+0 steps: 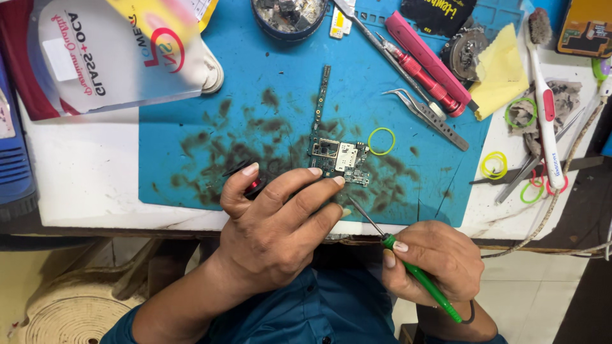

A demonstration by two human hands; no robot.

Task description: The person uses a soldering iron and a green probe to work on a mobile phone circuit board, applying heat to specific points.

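Left hand [271,223] lies low over the near edge of the blue work mat [191,127], fingers spread forward; index and middle fingertips [336,181] rest on or just at the near edge of the circuit board [338,156]. Thumb and palm pinch a small black-and-red round object [250,181], mostly hidden under the hand. Right hand [433,255] closed in a pen-like grip round a green-handled screwdriver [421,277]; its thin metal shaft angles up-left, tip just beside the board's near right corner, contact not clear. Board sits mid-mat, a narrow strip of it running away toward the far edge. Mat smeared with dark stains around it. A yellow-green rubber band [381,141] lies just right of the board. Farther right: curved metal tweezers [424,111], a red screwdriver [424,79], a pink flat tool [424,54], a yellow cloth [500,76]. Off the mat, right: a white-and-red toothbrush [547,108], more coloured rubber bands [494,164]. Far left: a white printed pouch [108,57]. Top centre: a round dish of parts [288,16].
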